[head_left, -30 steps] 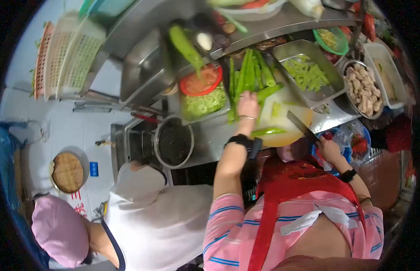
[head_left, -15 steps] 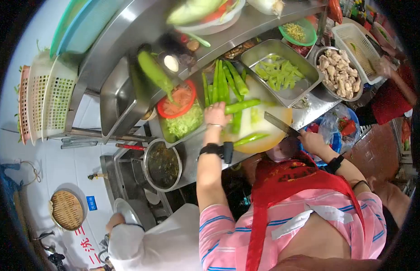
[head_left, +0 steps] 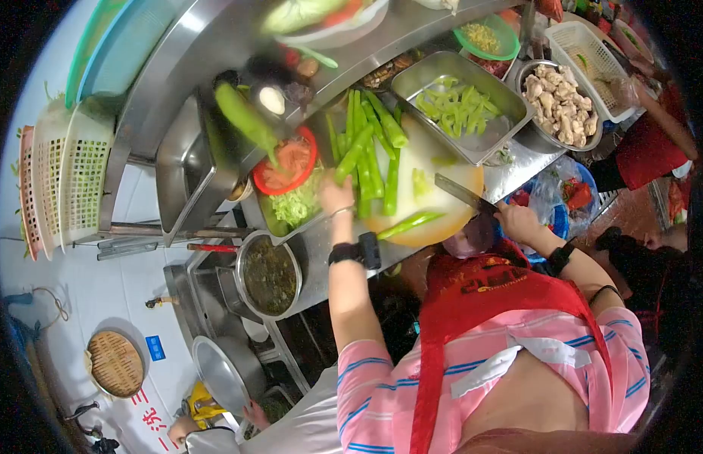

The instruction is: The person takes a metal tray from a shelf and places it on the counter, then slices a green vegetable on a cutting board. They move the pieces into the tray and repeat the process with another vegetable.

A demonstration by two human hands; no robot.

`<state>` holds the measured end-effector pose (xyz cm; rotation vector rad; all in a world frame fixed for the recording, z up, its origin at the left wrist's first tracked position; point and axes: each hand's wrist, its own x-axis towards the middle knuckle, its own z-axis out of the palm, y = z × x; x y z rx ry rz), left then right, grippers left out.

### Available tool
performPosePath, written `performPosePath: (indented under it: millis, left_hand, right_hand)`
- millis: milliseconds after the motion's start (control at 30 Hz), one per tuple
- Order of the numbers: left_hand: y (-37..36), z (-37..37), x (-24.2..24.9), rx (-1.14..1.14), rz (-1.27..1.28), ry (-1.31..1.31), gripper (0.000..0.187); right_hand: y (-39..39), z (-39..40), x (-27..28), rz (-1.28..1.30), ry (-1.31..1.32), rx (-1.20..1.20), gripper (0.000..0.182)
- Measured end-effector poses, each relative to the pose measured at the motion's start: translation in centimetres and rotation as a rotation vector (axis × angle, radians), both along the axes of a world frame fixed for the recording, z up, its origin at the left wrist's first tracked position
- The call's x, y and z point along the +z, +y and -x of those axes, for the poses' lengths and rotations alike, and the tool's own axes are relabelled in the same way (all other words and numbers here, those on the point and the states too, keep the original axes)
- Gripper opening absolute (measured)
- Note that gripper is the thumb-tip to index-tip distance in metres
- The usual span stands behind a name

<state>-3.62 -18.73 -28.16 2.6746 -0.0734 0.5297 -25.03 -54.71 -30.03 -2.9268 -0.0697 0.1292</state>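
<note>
My left hand [head_left: 335, 198] grips one long green stalk [head_left: 354, 153] and lifts its end off the round yellow cutting board [head_left: 442, 181]. Several more green stalks [head_left: 382, 147] lie side by side on the board, and a single one [head_left: 409, 224] lies near the front edge. My right hand [head_left: 518, 223] holds a cleaver [head_left: 461, 192] by the handle, blade flat over the board's right side. Both wrists carry black bands.
A steel tray of cut green pieces [head_left: 457, 106], a bowl of pale meat chunks [head_left: 556, 106] and a white basket [head_left: 590, 60] stand right. A tray of shredded greens with a red plate [head_left: 291, 189] and a pot of dark liquid [head_left: 268, 276] sit left. Another person [head_left: 215, 420] is below left.
My left hand slid left along the board and took hold of one stalk. The view swung, and the person in white moved down toward the lower left.
</note>
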Motion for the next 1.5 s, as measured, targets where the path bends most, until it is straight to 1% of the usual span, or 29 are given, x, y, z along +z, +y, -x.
performPosePath:
  millis: [33, 67, 100, 133, 167, 233, 267, 300, 333, 367, 433, 467, 500, 567, 600, 667, 700, 767, 900, 967, 1033, 1067, 1167, 1233, 1267, 1333, 1400, 1467, 1500]
  left_hand:
    - [-0.6, 0.5, -0.4, 0.004, 0.002, 0.002, 0.044]
    - [-1.3, 1.0, -0.7, 0.065, -0.042, -0.063, 0.041]
    - [-1.9, 1.5, -0.9, 0.125, -0.086, -0.128, 0.039]
    - [-2.2, 2.1, -1.0, 0.084, -0.096, -0.169, 0.032]
    - [-2.5, 3.2, -0.8, 0.083, -0.094, -0.167, 0.032]
    - [-3.2, 5.8, -0.2, -0.168, -0.111, -0.172, 0.030]
    - [-3.0, 6.7, -1.8, -0.280, -0.078, -0.079, 0.029]
    - [-3.1, 7.8, -2.6, -0.393, -0.046, 0.018, 0.028]
    - [-3.1, 9.4, -3.4, -0.450, -0.053, 0.060, 0.028]
    - [-3.5, 10.8, -3.2, -0.508, -0.059, 0.101, 0.029]
    - [-4.1, 12.5, -4.1, -0.543, -0.084, 0.100, 0.029]
    - [-4.3, 12.8, -4.6, -0.574, -0.106, 0.092, 0.030]
    - [-4.3, 12.9, -5.3, -0.576, -0.106, 0.092, 0.030]
    - [-4.5, 13.0, -6.3, -0.552, -0.124, 0.036, 0.031]
    - [-4.7, 12.9, -6.4, -0.556, -0.107, 0.006, 0.029]
    - [-5.2, 12.3, -6.7, -0.546, -0.098, 0.000, 0.031]
    - [-5.4, 12.4, -6.9, -0.540, -0.094, -0.011, 0.033]
    - [-6.0, 12.7, -7.2, -0.509, -0.080, -0.036, 0.032]
    - [-8.1, 13.5, -7.5, -0.416, -0.045, -0.143, 0.028]
    - [-8.9, 14.1, -7.7, -0.378, -0.023, -0.191, 0.026]
    - [-9.4, 14.3, -8.3, -0.311, 0.036, -0.214, 0.022]
    - [-9.5, 14.3, -8.4, -0.313, 0.038, -0.210, 0.022]
    - [-9.4, 14.2, -8.5, -0.344, 0.007, -0.266, 0.020]
    - [-9.5, 14.5, -8.0, -0.303, -0.118, -0.266, 0.017]
    - [-9.6, 14.4, -8.3, -0.303, -0.117, -0.267, 0.017]
    - [-9.7, 14.2, -8.8, -0.273, -0.040, -0.275, 0.016]
    - [-9.6, 14.3, -8.9, -0.282, -0.030, -0.252, 0.015]
    - [-9.8, 14.0, -9.0, -0.285, -0.012, -0.230, 0.015]
    - [-9.9, 13.9, -9.2, -0.287, -0.013, -0.242, 0.014]
  right_hand:
    - [0.0, 0.0, 0.0, -0.001, -0.003, 0.001, 0.023]
    - [0.1, -0.1, 0.3, 0.001, -0.002, 0.003, 0.023]
    - [0.2, -0.2, 0.7, -0.037, 0.059, -0.017, 0.023]
    - [0.3, -0.2, 1.2, -0.076, 0.121, -0.038, 0.023]
    - [0.4, -0.3, 1.9, -0.074, 0.123, -0.040, 0.023]
    - [0.6, -0.7, 3.2, -0.071, 0.130, 0.041, 0.022]
    - [0.7, -1.0, 3.2, -0.073, 0.134, 0.037, 0.022]
    - [0.6, -1.4, 3.1, -0.080, 0.081, 0.128, 0.021]
    - [0.6, -1.8, 3.0, -0.087, 0.027, 0.219, 0.020]
    - [0.7, -2.4, 2.4, -0.089, 0.032, 0.214, 0.020]
    - [1.2, -3.8, 0.9, -0.007, 0.099, 0.325, 0.021]
    - [1.6, -4.2, 2.0, 0.000, 0.087, 0.301, 0.022]
    - [1.6, -4.5, 1.8, -0.001, 0.086, 0.299, 0.022]
    - [1.6, -5.1, 1.4, -0.024, 0.053, 0.156, 0.022]
    - [1.3, -5.1, 1.4, -0.021, 0.059, 0.160, 0.022]
    - [0.7, -4.9, 1.5, -0.107, 0.005, 0.103, 0.026]
    - [0.5, -4.6, 1.4, -0.103, 0.011, 0.107, 0.026]
    - [0.2, -4.0, 1.0, -0.066, 0.034, 0.214, 0.028]
    - [0.4, -3.4, 0.2, -0.121, 0.061, 0.204, 0.029]
    - [0.2, -3.5, 0.8, -0.078, 0.040, 0.241, 0.028]
    - [0.3, -3.7, 2.9, -0.061, 0.060, 0.232, 0.027]
    - [0.4, -3.7, 3.6, -0.045, 0.078, 0.227, 0.027]
    - [0.3, -3.8, 2.7, -0.070, 0.058, 0.274, 0.027]
    - [0.5, -3.9, 0.7, -0.045, 0.106, 0.298, 0.026]
    - [0.7, -4.3, 0.9, -0.019, 0.146, 0.323, 0.026]
    - [0.3, -4.8, 1.9, 0.010, 0.145, 0.339, 0.026]
    - [0.5, -4.8, 3.1, 0.032, 0.156, 0.356, 0.026]
    - [0.4, -4.8, 3.5, -0.020, 0.070, 0.335, 0.024]
    - [0.4, -4.9, 2.5, -0.018, 0.075, 0.340, 0.024]
